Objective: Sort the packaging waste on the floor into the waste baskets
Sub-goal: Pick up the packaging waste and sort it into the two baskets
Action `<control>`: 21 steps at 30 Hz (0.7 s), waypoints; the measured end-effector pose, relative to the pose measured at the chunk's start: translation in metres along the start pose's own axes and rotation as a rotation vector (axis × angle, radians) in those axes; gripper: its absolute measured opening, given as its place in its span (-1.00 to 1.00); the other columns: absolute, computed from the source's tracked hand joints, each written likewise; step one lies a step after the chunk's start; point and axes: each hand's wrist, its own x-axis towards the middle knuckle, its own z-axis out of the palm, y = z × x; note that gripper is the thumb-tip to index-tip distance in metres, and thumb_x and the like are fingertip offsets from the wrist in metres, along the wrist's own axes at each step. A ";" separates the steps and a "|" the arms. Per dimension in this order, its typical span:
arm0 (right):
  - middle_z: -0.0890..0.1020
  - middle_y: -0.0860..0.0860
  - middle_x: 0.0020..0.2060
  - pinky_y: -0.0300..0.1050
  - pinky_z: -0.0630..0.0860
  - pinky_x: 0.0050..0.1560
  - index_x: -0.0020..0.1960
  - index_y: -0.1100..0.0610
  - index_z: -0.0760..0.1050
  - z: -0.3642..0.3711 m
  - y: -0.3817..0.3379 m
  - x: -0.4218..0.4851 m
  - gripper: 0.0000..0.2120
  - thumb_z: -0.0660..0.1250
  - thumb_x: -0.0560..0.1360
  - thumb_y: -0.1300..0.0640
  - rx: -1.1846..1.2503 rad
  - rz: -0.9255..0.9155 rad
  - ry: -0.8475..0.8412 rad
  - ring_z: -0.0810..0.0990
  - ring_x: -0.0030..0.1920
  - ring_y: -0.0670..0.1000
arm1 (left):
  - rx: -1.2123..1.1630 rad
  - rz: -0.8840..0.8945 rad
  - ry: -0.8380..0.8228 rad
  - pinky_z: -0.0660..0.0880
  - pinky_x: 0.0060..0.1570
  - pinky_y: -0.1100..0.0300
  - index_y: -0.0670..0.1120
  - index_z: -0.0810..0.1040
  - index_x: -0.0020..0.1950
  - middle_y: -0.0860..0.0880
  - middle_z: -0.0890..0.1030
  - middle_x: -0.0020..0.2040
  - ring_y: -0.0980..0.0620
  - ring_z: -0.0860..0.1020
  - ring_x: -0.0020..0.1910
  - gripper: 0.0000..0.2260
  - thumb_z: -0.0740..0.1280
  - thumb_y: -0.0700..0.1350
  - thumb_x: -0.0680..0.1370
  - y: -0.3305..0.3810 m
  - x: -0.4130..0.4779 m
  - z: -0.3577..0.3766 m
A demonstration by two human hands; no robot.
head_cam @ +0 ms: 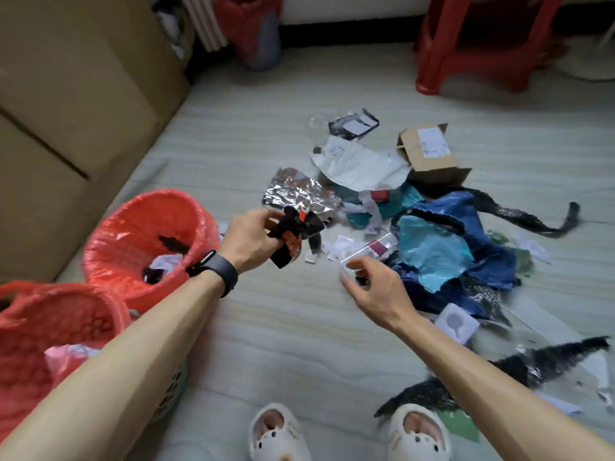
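Left hand (253, 239) clenched round a crumpled black-and-orange wrapper (293, 242), held off the floor just right of the far red-lined basket (109, 247). Judged: staged for a drop there, since dark scraps already lie inside. Right hand (376, 291) pinches a clear plastic piece (349, 265), outline blurred, low at the pile's near edge. Waste pile (432, 247) spreads beyond and right of the right hand. Near red-lined basket (33, 321) sits by the left forearm, pink material inside; probably a different category
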 end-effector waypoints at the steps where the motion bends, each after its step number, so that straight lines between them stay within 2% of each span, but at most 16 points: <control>1: 0.62 -0.08 0.06 -0.05 0.56 0.09 0.18 0.01 0.53 0.010 -0.019 0.013 -0.72 0.38 0.52 -0.06 -0.014 -0.030 -0.042 0.58 0.02 -0.10 | 0.012 -0.016 0.099 0.58 0.05 0.15 0.03 0.63 0.17 0.03 0.71 -0.01 0.08 0.67 -0.04 -0.63 0.43 -0.20 0.39 -0.016 -0.002 -0.028; 4: 0.59 -0.02 0.18 -0.03 0.51 0.18 0.27 0.03 0.48 0.039 -0.071 0.043 -0.62 0.34 0.52 -0.11 -0.091 -0.095 -0.156 0.55 0.15 -0.02 | 0.085 -0.113 0.369 0.57 0.06 0.12 0.08 0.64 0.14 0.03 0.71 0.01 0.03 0.66 0.00 -0.67 0.41 -0.10 0.38 -0.067 -0.006 -0.091; 6: 0.56 -0.01 0.25 -0.05 0.48 0.23 0.33 0.02 0.44 0.065 -0.102 0.061 -0.55 0.32 0.52 -0.15 -0.150 -0.136 -0.242 0.54 0.21 0.01 | 0.155 -0.193 0.419 0.57 0.03 0.04 0.09 0.62 0.15 -0.02 0.71 0.02 -0.08 0.65 0.03 -0.65 0.39 -0.01 0.36 -0.098 -0.013 -0.114; 8: 0.56 0.03 0.28 -0.06 0.47 0.23 0.37 0.03 0.40 0.097 -0.137 0.079 -0.46 0.30 0.50 -0.23 -0.163 -0.135 -0.332 0.54 0.24 0.05 | 0.265 -0.277 0.385 0.55 -0.03 0.04 0.08 0.61 0.16 -0.09 0.69 0.05 -0.17 0.63 0.06 -0.68 0.42 -0.02 0.41 -0.131 -0.020 -0.124; 11: 0.60 0.13 0.25 -0.04 0.47 0.22 0.42 0.15 0.33 0.146 -0.178 0.098 -0.25 0.24 0.46 -0.38 -0.068 0.080 -0.488 0.56 0.25 0.18 | 0.436 -0.384 0.272 0.51 -0.05 0.03 0.08 0.53 0.24 -0.14 0.66 0.10 -0.22 0.60 0.10 -0.64 0.34 -0.13 0.45 -0.167 -0.025 -0.117; 13: 0.66 0.17 0.11 0.07 0.59 0.11 0.35 0.15 0.34 0.179 -0.196 0.111 -0.11 0.17 0.34 -0.53 0.069 0.210 -0.516 0.67 0.07 0.23 | 0.506 -0.425 0.182 0.50 -0.06 0.01 0.04 0.41 0.31 -0.15 0.64 0.13 -0.23 0.60 0.11 -0.58 0.29 -0.17 0.45 -0.184 -0.021 -0.110; 15: 0.66 0.18 0.07 0.17 0.64 0.01 0.28 0.14 0.31 0.216 -0.200 0.124 -0.10 0.15 0.27 -0.56 0.184 0.278 -0.478 0.70 -0.04 0.24 | 0.572 -0.432 0.101 0.48 -0.08 0.02 0.01 0.23 0.45 -0.14 0.61 0.17 -0.23 0.59 0.13 -0.46 0.28 -0.15 0.49 -0.197 -0.013 -0.101; 17: 0.63 0.23 0.12 0.12 0.57 0.08 0.28 0.18 0.27 0.236 -0.209 0.129 -0.28 0.22 0.41 -0.37 0.151 0.288 -0.431 0.64 0.07 0.28 | 0.628 -0.400 0.028 0.48 -0.03 0.01 0.08 0.09 0.54 -0.10 0.55 0.27 -0.20 0.57 0.18 -0.37 0.24 -0.15 0.52 -0.209 -0.005 -0.092; 19: 0.60 0.28 0.15 0.05 0.49 0.08 0.28 0.25 0.27 0.229 -0.221 0.126 -0.51 0.25 0.51 -0.05 0.084 0.276 -0.368 0.56 0.16 0.31 | 0.639 -0.354 -0.032 0.48 0.03 0.02 0.22 0.10 0.53 -0.05 0.52 0.32 -0.20 0.55 0.21 -0.35 0.21 -0.18 0.52 -0.216 0.000 -0.088; 21: 0.59 0.30 0.15 0.04 0.45 0.06 0.27 0.26 0.27 0.222 -0.219 0.127 -0.56 0.25 0.50 0.05 0.066 0.296 -0.353 0.54 0.18 0.32 | 0.629 -0.333 -0.089 0.48 0.05 0.02 0.32 0.15 0.49 -0.04 0.53 0.30 -0.19 0.54 0.22 -0.37 0.20 -0.18 0.52 -0.228 0.006 -0.082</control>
